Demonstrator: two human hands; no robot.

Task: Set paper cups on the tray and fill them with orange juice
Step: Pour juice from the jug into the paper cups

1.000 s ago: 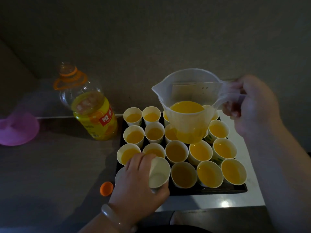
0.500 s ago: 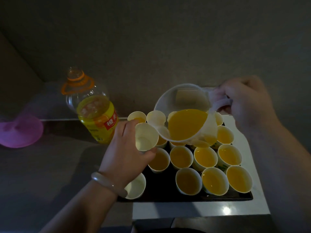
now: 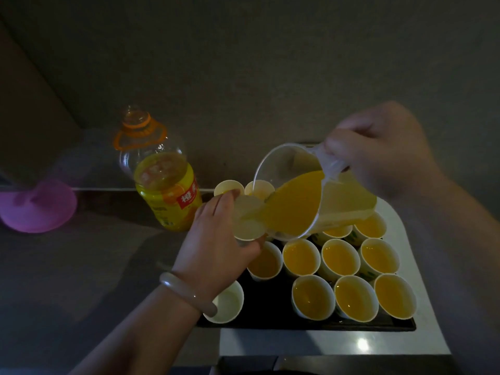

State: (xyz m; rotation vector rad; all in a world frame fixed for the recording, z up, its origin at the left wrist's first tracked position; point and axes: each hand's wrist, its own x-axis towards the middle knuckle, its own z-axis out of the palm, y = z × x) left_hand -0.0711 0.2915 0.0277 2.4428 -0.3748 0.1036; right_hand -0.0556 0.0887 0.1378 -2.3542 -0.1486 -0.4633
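Head: cup (image 3: 247, 220) betw. L fingers (image 3: 219, 203)

The red label patch (image 3: 188, 198) on the juice bottle (image 3: 159, 182) reads "橙", the next character unclear.

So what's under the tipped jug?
Juice-filled paper cups on the black tray peek out below the jug. The jug covers the cups directly beneath it, so what is in them cannot be seen.
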